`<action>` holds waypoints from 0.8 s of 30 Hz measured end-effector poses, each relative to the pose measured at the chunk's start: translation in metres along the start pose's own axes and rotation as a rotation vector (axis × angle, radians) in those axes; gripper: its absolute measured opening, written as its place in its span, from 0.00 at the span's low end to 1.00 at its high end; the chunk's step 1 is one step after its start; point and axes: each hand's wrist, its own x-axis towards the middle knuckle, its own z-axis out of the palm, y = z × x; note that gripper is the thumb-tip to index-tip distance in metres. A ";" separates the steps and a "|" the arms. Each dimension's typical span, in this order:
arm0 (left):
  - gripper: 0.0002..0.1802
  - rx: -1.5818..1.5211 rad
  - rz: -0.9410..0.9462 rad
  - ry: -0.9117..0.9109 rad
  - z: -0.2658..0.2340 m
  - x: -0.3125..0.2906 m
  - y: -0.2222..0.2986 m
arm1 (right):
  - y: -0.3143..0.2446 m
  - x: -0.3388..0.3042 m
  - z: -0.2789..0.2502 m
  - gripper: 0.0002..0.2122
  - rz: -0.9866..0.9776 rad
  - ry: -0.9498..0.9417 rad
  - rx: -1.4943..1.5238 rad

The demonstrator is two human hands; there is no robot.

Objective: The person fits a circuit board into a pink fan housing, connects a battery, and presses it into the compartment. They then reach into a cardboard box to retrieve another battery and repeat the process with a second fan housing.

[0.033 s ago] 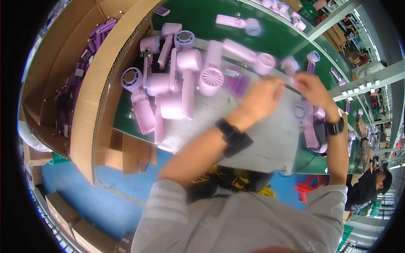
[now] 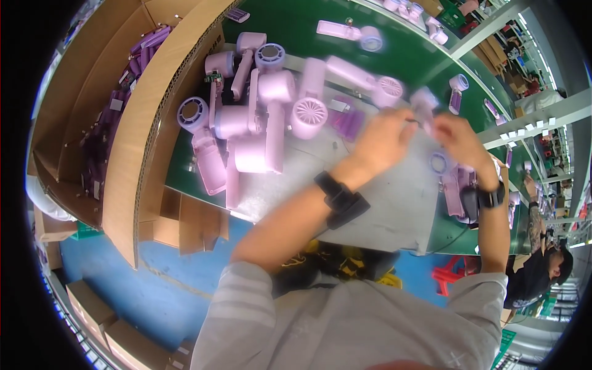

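Note:
My left hand [image 2: 388,137] is closed in a pinch over the grey work mat [image 2: 385,197]. A small dark thin piece shows at its fingertips, too blurred to name. My right hand [image 2: 457,140] has its fingers curled round the handle of a pink handheld fan [image 2: 424,100], whose head points away from me. That fan is smeared by motion, and my fingers hide part of it. Just beyond my left hand lie a pink fan with a slotted grille [image 2: 387,91] and a purple battery pack [image 2: 349,124]. Below my right hand rests an opened fan [image 2: 452,191].
Several pink fans and shells [image 2: 259,123] are heaped at the left of the green table [image 2: 290,24]. A large cardboard box [image 2: 151,117] with purple parts stands beside them. Another fan [image 2: 351,32] lies at the back. A co-worker [image 2: 539,271] sits at the far right.
Both hands have shifted only slightly. The dark strip between them shows less now, and more of the pink fan's handle is visible there.

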 end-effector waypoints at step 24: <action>0.11 0.040 -0.041 -0.588 -0.004 -0.008 -0.017 | -0.100 0.096 0.058 0.07 -0.352 -0.210 -0.078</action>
